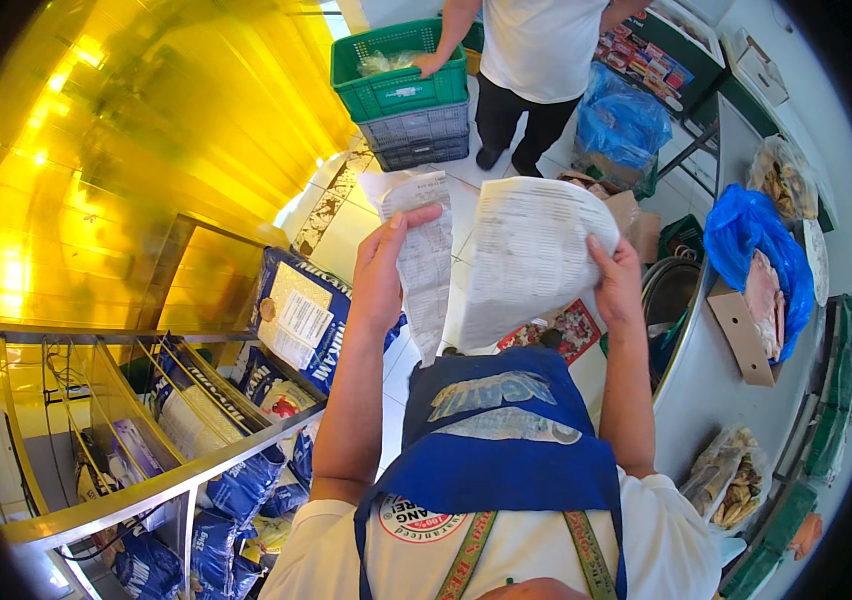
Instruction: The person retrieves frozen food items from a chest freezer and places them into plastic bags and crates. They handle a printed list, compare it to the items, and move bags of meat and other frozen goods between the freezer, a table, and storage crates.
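Raised before my chest, my left hand [386, 260] grips a narrow printed sheet [428, 270], with a finger lying across its upper part. My right hand [614, 275] pinches the right edge of a wider printed paper sheet [531, 250], which curls at its upper right. A gap separates the two papers. Below them shows the blue apron [506, 465] that I wear.
A person [536, 50] stands ahead, one hand on a green crate [406, 85] atop grey crates. At right, a metal table [676, 430] bears a blue plastic bag [761, 260] and a cardboard box [743, 335]. Blue sacks [321, 310] and a metal rack [196, 470] stand left.
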